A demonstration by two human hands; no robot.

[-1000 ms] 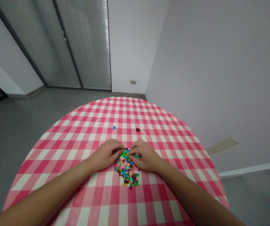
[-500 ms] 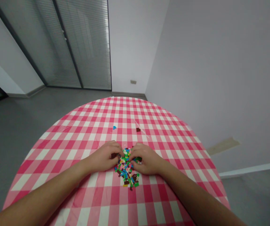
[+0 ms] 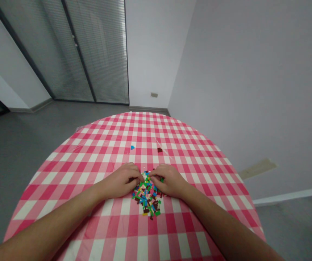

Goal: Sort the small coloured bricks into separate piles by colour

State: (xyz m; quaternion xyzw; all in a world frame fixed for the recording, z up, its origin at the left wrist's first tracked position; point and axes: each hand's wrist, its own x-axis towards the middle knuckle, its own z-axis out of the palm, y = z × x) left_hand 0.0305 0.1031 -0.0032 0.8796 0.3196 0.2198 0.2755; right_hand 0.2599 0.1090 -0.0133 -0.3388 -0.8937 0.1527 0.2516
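Note:
A heap of small toy building bricks (image 3: 146, 198), in blue, green, brown, yellow, pink and white, lies on the table between my hands. At the heap's left edge is my left hand (image 3: 123, 180), its fingers curled and the thumb close to the index finger in a pinch. My right hand (image 3: 169, 180) reaches in from the right with its index finger and thumb drawn together over the far part of the heap. Whatever is between the fingertips of either hand is too small to make out.
Farther away on the table lie a blue brick piece (image 3: 132, 147) and a dark brown brick piece (image 3: 159, 149). A pink-and-white checked cloth (image 3: 104, 224) covers the round table. Beyond its far edge are a white wall (image 3: 156, 54) and glass panels with blinds (image 3: 104, 54).
My right thumb and fingers have drawn closer together and shifted slightly away from me, uncovering bricks on the right side of the heap. My left hand has barely moved, its fingers nearer the thumb.

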